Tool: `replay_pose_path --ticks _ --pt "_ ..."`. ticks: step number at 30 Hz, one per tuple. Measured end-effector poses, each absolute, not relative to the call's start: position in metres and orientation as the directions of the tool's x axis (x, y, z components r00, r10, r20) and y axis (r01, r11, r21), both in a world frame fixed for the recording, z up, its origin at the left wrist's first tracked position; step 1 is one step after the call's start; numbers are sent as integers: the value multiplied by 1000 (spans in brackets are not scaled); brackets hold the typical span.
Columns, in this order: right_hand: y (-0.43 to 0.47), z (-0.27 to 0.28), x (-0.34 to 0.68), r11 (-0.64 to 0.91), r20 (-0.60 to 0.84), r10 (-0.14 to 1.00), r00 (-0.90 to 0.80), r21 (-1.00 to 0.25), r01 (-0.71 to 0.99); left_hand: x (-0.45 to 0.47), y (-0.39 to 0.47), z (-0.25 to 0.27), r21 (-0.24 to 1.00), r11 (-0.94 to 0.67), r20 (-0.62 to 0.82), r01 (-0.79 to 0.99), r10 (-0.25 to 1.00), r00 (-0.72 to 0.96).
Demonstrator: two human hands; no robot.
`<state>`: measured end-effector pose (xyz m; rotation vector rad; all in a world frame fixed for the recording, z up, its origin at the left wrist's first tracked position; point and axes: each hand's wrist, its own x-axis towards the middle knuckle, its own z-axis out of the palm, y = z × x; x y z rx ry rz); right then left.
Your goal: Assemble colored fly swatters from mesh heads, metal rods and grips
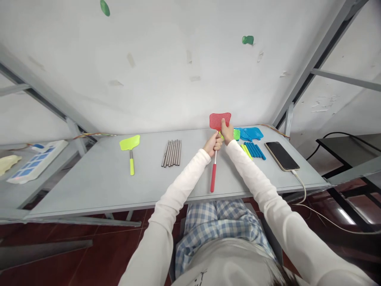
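A red fly swatter (213,178) with a metal rod and red grip is between both hands, its mesh head pointing away from me. My left hand (213,143) is closed round the rod just below the head. My right hand (227,132) grips the base of the red head, thumb on the mesh. Behind and right of my right hand lie green (237,134) and blue swatter heads (251,133). Nearer me are yellow grip sleeves (247,151) and several blue grip sleeves (255,151).
Several metal rods (172,153) lie in a row left of my hands. Farther left is a yellow-green fly swatter (130,153). A phone (281,155) with a white cable (302,186) lies at the right. A white wall (154,79) stands behind the grey table (98,178).
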<state>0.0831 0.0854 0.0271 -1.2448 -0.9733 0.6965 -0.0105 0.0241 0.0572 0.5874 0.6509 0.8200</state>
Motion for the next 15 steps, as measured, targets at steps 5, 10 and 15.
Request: replay_pose_path --ticks 5,10,15 --pt "107 55 75 177 177 900 399 -984 36 -1 23 77 711 464 -314 -528 882 352" --pt "120 94 53 237 227 923 309 -971 5 -16 28 112 700 393 -267 -596 918 292" --pt "121 103 39 247 227 933 279 -968 -36 -25 25 122 697 386 -267 -604 922 282"
